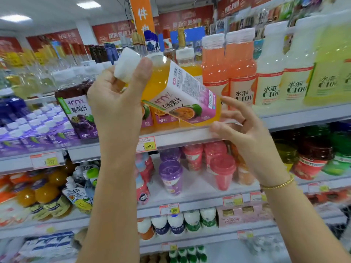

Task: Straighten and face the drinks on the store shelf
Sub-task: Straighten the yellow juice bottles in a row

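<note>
Facing step in hand: a passion-fruit juice bottle (171, 88) is held clear of the upper shelf (180, 136), tilted with its white cap (128, 64) up and to the left and its base down and to the right, just above the shelf's front rail. The left hand (117, 103) grips the neck, thumb and fingers curled round the cap end; the right hand (245, 133) is loosely spread, its index fingertip touching the base, not clasping it. The bottle is square-shouldered clear plastic with opaque orange juice and a glossy pink-and-white sleeve label, its printed fruit face turned towards the camera. Matching bottles (163, 118) stand upright behind it, beside a dark grape juice bottle (77, 111); round-bodied C100 bottles (239, 73) stand to the right. Judged next: bring the bottle upright, label forward, and set it in line at the rail above the price tag (146, 144)
</note>
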`<state>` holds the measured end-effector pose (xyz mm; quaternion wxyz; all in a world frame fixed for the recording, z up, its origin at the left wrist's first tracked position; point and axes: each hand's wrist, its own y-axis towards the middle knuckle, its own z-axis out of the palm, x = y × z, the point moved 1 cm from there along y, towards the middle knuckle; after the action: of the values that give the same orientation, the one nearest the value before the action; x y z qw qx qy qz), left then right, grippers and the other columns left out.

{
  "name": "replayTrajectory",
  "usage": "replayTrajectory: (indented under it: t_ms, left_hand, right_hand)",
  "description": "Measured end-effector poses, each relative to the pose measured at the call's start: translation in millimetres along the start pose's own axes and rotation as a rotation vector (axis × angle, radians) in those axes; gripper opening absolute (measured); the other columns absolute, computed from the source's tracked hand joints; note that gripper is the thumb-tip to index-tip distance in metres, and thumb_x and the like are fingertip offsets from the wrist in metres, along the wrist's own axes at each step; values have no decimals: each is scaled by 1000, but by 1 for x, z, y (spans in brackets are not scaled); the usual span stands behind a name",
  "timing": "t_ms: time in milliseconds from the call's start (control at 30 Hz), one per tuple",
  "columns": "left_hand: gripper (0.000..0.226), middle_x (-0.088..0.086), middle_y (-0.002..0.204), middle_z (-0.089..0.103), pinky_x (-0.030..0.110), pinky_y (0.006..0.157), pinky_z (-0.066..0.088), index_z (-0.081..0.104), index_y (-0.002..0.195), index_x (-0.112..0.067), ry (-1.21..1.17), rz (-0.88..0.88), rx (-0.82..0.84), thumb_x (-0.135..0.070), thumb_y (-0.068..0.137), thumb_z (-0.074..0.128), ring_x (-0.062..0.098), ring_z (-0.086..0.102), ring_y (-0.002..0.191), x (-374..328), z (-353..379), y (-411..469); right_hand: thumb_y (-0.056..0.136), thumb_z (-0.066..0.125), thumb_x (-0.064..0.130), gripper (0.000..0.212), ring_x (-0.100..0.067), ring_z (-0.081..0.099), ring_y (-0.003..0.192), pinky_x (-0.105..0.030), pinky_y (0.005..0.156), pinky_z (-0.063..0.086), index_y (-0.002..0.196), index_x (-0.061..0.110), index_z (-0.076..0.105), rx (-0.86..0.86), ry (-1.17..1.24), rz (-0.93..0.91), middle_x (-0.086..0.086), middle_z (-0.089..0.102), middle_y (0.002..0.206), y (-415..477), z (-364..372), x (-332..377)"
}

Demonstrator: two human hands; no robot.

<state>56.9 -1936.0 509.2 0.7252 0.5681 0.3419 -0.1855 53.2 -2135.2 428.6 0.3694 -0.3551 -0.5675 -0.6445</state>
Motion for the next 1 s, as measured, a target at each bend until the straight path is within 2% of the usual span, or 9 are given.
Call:
replayTrajectory:
  t_ms: [67,167,333,433,600,767,833,933,1000]
  left_hand:
    - [32,4,85,71,52,74,56,67,87,-19,24,-21,-14,-49,78,70,24,68,80,0,-1,0]
    - [34,11,96,70,54,77,56,64,92,-19,43,-5,57,-49,77,70,27,69,90,-9,-2,3]
    - [33,-6,92,69,27,72,57,62,105,-19,181,241,141,-37,80,72,10,69,85,-48,9,22]
    - [36,-8,91,70,22,71,54,64,110,-10,156,376,84,-31,82,72,6,68,84,-67,17,38]
    - [42,-5,91,68,18,70,50,63,112,-1,135,481,14,-29,82,73,3,65,83,-70,35,62]
    - [34,-4,89,64,21,71,51,62,107,-5,110,522,-33,-28,83,71,5,60,82,-52,63,86]
    - [37,-3,90,63,20,70,49,62,104,-6,182,526,-36,-35,83,71,4,57,79,-42,77,98]
    - [40,-4,88,62,9,63,40,64,102,-5,317,477,-5,-39,82,71,2,53,73,-25,100,117]
    - [37,-2,88,63,17,64,48,65,98,-5,441,384,47,-36,80,72,8,59,76,-13,114,132]
  right_hand:
    - [71,77,25,58,-12,67,82,-22,75,54,125,28,55,-31,-108,-123,4,65,103,10,2,7]
    - [66,77,29,58,-6,65,77,-25,71,55,122,24,59,-32,-152,-195,17,67,90,25,5,10]
    - [73,71,29,56,-11,65,78,-28,74,56,126,25,54,-4,-88,-290,11,67,94,50,9,18]
    - [81,70,24,51,-15,66,80,-26,72,55,129,21,54,-52,-162,-373,1,66,100,67,5,27]
    - [86,67,19,20,-14,67,79,-28,72,55,106,18,66,-253,-447,-424,1,69,88,79,-25,15]
    - [86,67,19,9,-9,65,78,-21,69,52,95,16,67,-237,-540,-464,1,68,84,77,-38,1]
    - [86,67,20,9,-9,64,76,-22,67,52,93,15,68,-256,-568,-467,2,68,83,76,-42,-2]
    - [85,67,20,8,-3,60,72,-9,64,46,92,17,67,-271,-618,-432,3,66,81,74,-50,-7]
    - [85,67,21,9,-5,60,71,-9,64,46,92,16,66,-263,-651,-397,3,66,79,73,-56,-15]
